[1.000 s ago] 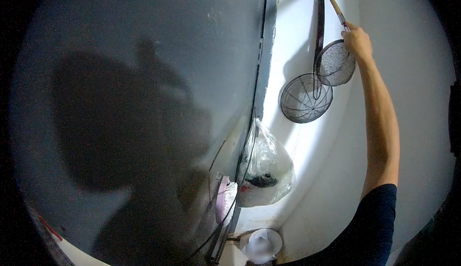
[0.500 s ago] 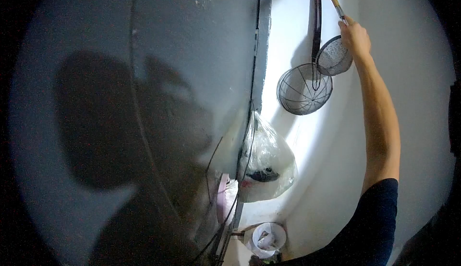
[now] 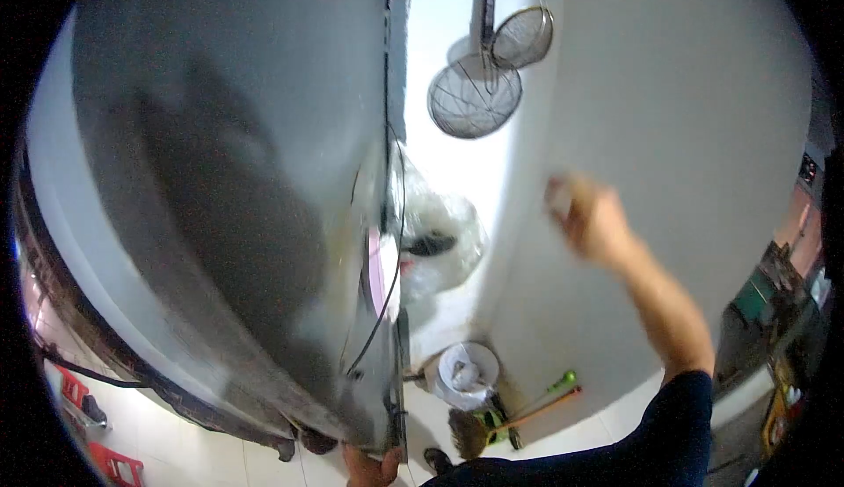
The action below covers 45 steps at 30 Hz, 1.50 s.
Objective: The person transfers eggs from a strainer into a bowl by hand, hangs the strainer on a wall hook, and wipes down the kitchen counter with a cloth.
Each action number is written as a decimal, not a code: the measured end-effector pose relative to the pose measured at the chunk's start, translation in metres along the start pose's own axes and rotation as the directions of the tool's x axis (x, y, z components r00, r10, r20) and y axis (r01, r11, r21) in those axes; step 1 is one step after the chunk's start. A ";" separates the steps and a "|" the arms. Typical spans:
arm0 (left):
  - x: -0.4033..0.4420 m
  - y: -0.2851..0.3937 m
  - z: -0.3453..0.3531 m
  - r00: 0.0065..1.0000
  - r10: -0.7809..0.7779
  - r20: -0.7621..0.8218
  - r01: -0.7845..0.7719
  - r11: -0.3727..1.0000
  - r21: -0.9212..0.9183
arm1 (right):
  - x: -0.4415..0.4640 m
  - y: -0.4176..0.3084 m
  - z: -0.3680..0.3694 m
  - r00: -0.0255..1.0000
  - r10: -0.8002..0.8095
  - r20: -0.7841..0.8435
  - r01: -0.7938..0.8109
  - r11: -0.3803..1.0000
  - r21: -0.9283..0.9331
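Observation:
My right hand (image 3: 591, 216), blurred by motion, is in front of the white wall with its fingers curved and apart; nothing shows between them. Above and left of it, two round wire strainers hang: a larger one (image 3: 475, 97) and a smaller one (image 3: 523, 39) that overlaps it. At the bottom edge of the view my left hand (image 3: 373, 468) is wrapped round the lower edge of the grey door panel (image 3: 290, 135), partly cut off by the frame.
A clear plastic bag (image 3: 444, 236) hangs beside the door edge, near a pink-rimmed item (image 3: 375, 272) and a dark cord. Below stand a lined white bin (image 3: 468, 374) and a broom (image 3: 468, 432). Red stools (image 3: 114, 467) are at lower left, clutter (image 3: 778, 311) at right.
My right hand has let go of the smaller strainer's handle and come down. The view has shifted, the door panel has swung, and my left hand now shows at the bottom.

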<state>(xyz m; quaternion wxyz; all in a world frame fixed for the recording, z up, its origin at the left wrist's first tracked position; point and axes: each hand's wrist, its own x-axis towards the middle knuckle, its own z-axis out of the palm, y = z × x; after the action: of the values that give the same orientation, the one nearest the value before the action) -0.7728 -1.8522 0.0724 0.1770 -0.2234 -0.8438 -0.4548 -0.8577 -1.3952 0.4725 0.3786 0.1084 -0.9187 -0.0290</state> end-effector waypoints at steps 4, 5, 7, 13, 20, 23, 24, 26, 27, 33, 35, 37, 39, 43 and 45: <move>0.016 0.007 -0.008 0.879 0.409 0.246 -0.471 0.825 0.311 | -0.262 -0.079 0.084 0.610 0.257 0.749 -0.396 0.918 0.008; 0.021 0.017 -0.008 0.858 0.417 0.299 -0.501 0.806 0.314 | -0.327 -0.094 0.098 0.365 0.330 0.871 -0.606 0.794 -0.048; 0.043 0.064 -0.007 0.968 0.193 0.159 -0.185 0.981 -0.063 | -0.497 -0.111 0.136 0.268 0.269 0.925 -0.737 0.676 0.017; 0.060 0.102 0.041 0.943 0.207 0.260 -0.183 0.977 -0.113 | -0.724 -0.298 0.066 -0.301 0.282 0.911 -0.953 -0.063 -0.295; 0.061 0.166 0.110 0.959 0.254 0.127 -0.233 0.959 -0.160 | -0.797 -0.355 0.007 -0.427 0.375 0.823 -0.898 -0.285 -0.337; 0.069 0.183 0.154 0.961 0.267 0.074 -0.271 0.962 0.047 | -0.835 -0.365 -0.022 -0.440 0.410 0.798 -0.894 -0.280 -0.349; 0.070 0.188 0.164 0.960 0.274 0.060 -0.278 0.957 0.088 | -0.852 -0.374 -0.030 -0.451 0.413 0.791 -0.886 -0.318 -0.339; 0.077 0.200 0.190 0.974 0.225 0.007 -0.225 0.972 0.063 | -0.882 -0.377 -0.051 -0.469 0.416 0.779 -0.868 -0.380 -0.319; 0.084 0.201 0.203 0.967 0.255 -0.023 -0.254 0.967 0.026 | -0.889 -0.375 -0.062 -0.472 0.423 0.774 -0.853 -0.440 -0.280; 0.109 0.241 0.286 0.991 0.133 -0.003 -0.123 0.926 0.358 | -0.977 -0.308 -0.133 -0.468 0.397 0.790 -0.818 -0.534 -0.216; 0.084 0.283 0.290 0.933 0.358 -0.046 -0.327 0.892 0.312 | -1.013 -0.299 -0.147 -0.420 0.456 0.785 -0.852 -0.495 -0.168; 0.076 0.294 0.309 0.871 0.470 -0.140 -0.423 0.865 0.270 | -1.039 -0.287 -0.167 -0.469 0.425 0.774 -0.800 -0.576 -0.168; 0.110 0.231 0.337 0.826 0.558 -0.078 -0.410 0.690 0.597 | -1.058 -0.280 -0.184 -0.498 0.381 0.779 -0.749 -0.641 -0.166; 0.065 0.231 0.369 0.996 -0.006 0.092 -0.035 0.897 0.441 | -1.107 -0.262 -0.206 -0.481 0.322 0.816 -0.715 -0.682 -0.152; 0.036 0.175 0.400 0.944 0.292 0.153 -0.320 0.704 0.634 | -1.143 -0.268 -0.184 -0.402 0.438 0.804 -0.792 -0.607 -0.065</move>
<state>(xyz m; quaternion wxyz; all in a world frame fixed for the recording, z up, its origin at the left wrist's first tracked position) -0.7472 -1.4205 0.0012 0.2991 -0.2940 -0.9030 -0.0927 0.1075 -1.3985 -0.2202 -0.0821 -0.5577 -0.5346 0.6296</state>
